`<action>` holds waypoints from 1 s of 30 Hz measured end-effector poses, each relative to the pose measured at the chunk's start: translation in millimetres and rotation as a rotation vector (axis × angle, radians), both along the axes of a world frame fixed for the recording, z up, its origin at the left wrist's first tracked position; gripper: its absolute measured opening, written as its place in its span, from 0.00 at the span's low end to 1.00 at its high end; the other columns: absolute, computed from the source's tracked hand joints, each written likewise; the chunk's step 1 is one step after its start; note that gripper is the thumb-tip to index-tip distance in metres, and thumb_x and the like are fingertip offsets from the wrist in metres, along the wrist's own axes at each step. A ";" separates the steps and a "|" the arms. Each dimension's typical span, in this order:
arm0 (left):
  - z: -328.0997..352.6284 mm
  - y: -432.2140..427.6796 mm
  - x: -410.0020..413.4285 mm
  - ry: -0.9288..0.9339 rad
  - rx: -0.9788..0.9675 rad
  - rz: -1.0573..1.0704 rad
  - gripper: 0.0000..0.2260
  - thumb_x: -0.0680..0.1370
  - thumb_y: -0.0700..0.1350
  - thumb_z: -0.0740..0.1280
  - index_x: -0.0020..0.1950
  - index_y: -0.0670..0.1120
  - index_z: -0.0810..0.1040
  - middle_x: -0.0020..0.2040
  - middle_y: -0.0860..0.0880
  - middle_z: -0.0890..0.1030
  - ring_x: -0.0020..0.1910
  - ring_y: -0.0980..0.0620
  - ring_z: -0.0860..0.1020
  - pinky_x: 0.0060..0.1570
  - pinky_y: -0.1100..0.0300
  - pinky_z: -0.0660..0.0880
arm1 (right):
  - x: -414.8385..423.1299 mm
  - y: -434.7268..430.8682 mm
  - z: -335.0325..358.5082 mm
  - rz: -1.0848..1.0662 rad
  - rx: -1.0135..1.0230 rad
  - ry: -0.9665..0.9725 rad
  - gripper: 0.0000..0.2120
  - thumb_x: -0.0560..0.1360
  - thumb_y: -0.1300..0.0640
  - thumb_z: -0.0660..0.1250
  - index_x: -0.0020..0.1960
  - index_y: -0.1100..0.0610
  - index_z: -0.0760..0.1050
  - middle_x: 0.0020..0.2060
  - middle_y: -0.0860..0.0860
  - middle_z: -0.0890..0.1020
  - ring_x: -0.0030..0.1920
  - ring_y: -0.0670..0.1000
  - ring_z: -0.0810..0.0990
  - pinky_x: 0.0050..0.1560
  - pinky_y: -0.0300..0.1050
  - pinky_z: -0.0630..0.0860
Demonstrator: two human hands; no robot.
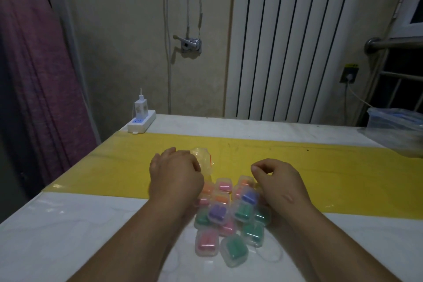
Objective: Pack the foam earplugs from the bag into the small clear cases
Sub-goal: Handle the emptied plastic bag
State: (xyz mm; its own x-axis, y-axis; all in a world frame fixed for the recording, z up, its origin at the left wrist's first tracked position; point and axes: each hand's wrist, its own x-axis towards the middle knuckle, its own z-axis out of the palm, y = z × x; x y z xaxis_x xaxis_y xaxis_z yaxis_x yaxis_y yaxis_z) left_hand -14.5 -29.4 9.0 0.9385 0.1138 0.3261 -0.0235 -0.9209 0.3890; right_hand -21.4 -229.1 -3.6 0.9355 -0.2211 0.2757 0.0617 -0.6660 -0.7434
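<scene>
Bag (202, 160): just beyond the left hand (176, 174), at its fingertips.
Left grip: fingers curled, hold hidden.
Right hand (279, 181): farther off; fingers curled, contents unclear.
Cases (229, 217): between the wrists.

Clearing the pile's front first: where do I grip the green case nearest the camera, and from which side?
Probably the green case by its near edge, finger on the lid, thumb at the rim, from the near side: that edge faces bare table, while the pink case sits beside its left and other cases crowd behind.

Clear glossy plastic cases (229, 220); crinkled clear bag (204, 160); glossy table (68, 220).
</scene>
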 end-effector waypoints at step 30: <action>20.7 -15.1 -16.0 0.154 -1.601 -0.479 0.17 0.73 0.23 0.59 0.45 0.46 0.68 0.39 0.41 0.83 0.29 0.46 0.80 0.25 0.58 0.76 | -26.9 28.6 16.1 0.447 0.366 -0.231 0.27 0.69 0.66 0.76 0.52 0.36 0.76 0.55 0.44 0.77 0.44 0.44 0.79 0.36 0.33 0.79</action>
State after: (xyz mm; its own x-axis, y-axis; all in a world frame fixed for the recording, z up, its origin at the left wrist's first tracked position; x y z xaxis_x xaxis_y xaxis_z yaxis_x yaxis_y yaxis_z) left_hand -30.5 -44.6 29.6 0.9944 -0.0687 0.0801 -0.0400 0.4566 0.8888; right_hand -48.4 -200.5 12.5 0.8848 0.0594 0.4623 0.4620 -0.2429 -0.8530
